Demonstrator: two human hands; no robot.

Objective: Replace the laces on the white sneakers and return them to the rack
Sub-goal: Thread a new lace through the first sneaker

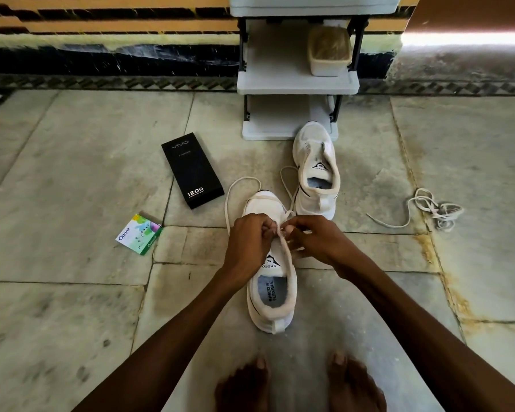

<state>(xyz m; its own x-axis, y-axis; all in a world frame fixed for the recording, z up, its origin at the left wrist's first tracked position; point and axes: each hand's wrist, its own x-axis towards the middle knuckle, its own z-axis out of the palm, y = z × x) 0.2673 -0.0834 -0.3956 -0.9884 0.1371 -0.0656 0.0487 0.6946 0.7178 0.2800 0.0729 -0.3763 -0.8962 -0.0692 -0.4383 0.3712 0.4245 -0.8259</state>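
Fingers point(268, 226) of the left hand point(249, 243) and fingers point(293, 226) of the right hand point(320, 240) are curled and pinch the lace point(244, 178). They meet just above the eyelets of the near sneaker point(272, 295).

In the head view, this sneaker lies on the floor between the forearms, toe toward the rack point(296, 83). The far sneaker point(315, 173) stands with no lace in it, just in front of the rack's bottom shelf. The hands hide which eyelet is being threaded.

The lace's slack loops out past the toe on both sides, and one loop runs close to the far sneaker. A hard pull could probably drag that loop under it, or leave the two ends uneven. Nothing holds the near sneaker down, so a sideways tug may twist or tip it. With the hands so close together, the lace could go in twisted or skip an eyelet unnoticed.

A tangle of loose laces point(428, 208) lies well to the right. It looks much the same colour, so it could be mistaken for the fresh lace when the second shoe's turn comes.
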